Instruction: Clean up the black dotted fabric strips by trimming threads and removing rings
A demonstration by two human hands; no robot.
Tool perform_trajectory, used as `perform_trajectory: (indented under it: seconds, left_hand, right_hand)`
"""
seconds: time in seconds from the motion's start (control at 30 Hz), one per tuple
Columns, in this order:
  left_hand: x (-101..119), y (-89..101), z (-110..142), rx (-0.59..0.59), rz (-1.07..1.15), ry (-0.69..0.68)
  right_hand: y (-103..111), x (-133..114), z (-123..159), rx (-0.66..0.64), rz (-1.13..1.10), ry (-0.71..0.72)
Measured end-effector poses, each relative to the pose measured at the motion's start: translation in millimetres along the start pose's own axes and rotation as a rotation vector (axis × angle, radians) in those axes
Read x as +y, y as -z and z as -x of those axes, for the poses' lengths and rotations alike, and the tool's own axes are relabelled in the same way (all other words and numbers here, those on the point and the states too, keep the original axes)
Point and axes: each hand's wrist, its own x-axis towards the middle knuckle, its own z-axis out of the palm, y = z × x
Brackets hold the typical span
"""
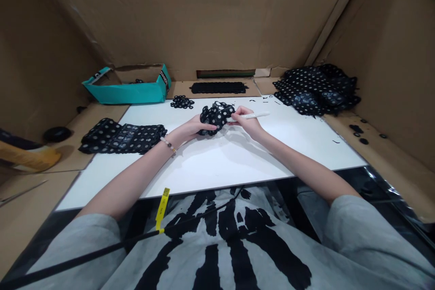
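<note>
The left hand (192, 127) curls around a bunch of black dotted cloth (216, 118), which sits just above the white board (217, 163); it cups the cloth so the bunch stays together; the right hand (244, 118) is narrow and pinches a white marker pen (253, 115), with the pen's tip close to the cloth; the bunch is held up near the middle, so both hands can reach it; a flat pile of dotted cloth (120, 137) lies on the left, a bigger pile (316, 90) lies on the right, and small black rings (182, 102) sit just ahead.
</note>
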Motion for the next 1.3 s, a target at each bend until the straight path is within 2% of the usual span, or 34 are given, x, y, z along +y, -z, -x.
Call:
perform_trajectory:
  seconds: [0.13,0.3,0.6,0.8,0.87,0.97,1.07,1.3]
  left_hand:
    - [3,-2.6,1,0.097,0.018,-0.059]
    - [3,-3.9,0,0.098,0.015,-0.054]
    - [7,-14.7,7,0.078,0.043,0.016]
    - [3,-15.0,6,-0.048,0.064,-0.027]
    - [2,-14.5,4,-0.029,0.047,-0.024]
    - [3,-15.3,3,0.063,0.037,-0.009]
    - [2,-16.0,2,0.077,0.037,-0.024]
    - [-5,-11.5,-2,0.081,0.003,-0.046]
  right_hand:
    - [7,-7,-1,-0.083,-0.153,-0.133]
    - [8,-9,0,-0.165,-0.228,-0.19]
    - [-1,-1,2,-0.093,0.035,-0.043]
    - [1,5,1,-0.1,0.09,0.006]
    - [1,6,1,-0.117,0.105,0.022]
    - [2,7,1,-0.131,0.14,0.035]
    - [1,6,3,-0.126,0.203,0.065]
    - [-4,0,13,-0.09,0.583,0.257]
